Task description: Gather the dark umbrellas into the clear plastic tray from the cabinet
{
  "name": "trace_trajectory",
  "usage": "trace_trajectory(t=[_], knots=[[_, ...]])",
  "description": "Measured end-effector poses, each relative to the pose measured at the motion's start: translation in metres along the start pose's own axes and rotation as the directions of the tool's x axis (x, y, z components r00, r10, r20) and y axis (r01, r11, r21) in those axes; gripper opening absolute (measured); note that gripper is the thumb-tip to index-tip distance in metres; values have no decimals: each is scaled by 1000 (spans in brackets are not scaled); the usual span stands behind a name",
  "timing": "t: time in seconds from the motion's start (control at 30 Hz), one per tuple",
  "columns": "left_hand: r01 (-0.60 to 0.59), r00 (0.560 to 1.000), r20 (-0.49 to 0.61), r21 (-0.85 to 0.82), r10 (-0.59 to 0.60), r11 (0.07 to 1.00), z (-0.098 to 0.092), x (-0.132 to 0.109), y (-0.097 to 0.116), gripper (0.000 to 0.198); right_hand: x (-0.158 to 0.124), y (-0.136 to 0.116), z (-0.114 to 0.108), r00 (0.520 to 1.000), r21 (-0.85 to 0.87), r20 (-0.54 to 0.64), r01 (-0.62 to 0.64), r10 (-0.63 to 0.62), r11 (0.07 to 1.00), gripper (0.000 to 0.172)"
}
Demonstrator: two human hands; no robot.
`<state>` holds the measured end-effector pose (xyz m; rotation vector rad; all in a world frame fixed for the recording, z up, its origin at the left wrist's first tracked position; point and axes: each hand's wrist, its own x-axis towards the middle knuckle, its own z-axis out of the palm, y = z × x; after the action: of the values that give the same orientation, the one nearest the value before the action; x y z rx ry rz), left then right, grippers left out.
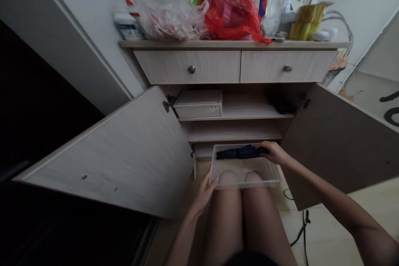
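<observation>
— While the white tray (215,162) is rested on the knees, how is it held on the left?
— Its left edge is gripped by the left hand (204,193), fingers closed on the rim.
— And what is seen further right?
— A dark folded item (240,152) is laid along the far wall inside the tray. Its right end is grasped by the right hand (274,152), before the open cabinet (237,133).
</observation>
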<state>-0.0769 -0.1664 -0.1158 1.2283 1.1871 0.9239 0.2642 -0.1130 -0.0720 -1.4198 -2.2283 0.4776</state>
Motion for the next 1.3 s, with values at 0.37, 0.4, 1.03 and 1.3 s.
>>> trace_trajectory(t=[0.37,0.4,1.03,1.3], knots=[[21,1000,-9,14,-21,1000,-3,2,-4,84,27,-10,7,994,-500,106,60,-8,864,26],[25,1000,-10,20,-25,999,-3,3,-3,83,34,-5,-4,997,-475,70,52,-21,879,29],[70,997,-18,-7,-70,998,-3,4,0,87,134,128,-75,437,64,-563,-823,701,565,36],[47,999,15,6,-47,999,-5,3,-1,87,101,102,-82,411,764,-337,-406,847,501,27]])
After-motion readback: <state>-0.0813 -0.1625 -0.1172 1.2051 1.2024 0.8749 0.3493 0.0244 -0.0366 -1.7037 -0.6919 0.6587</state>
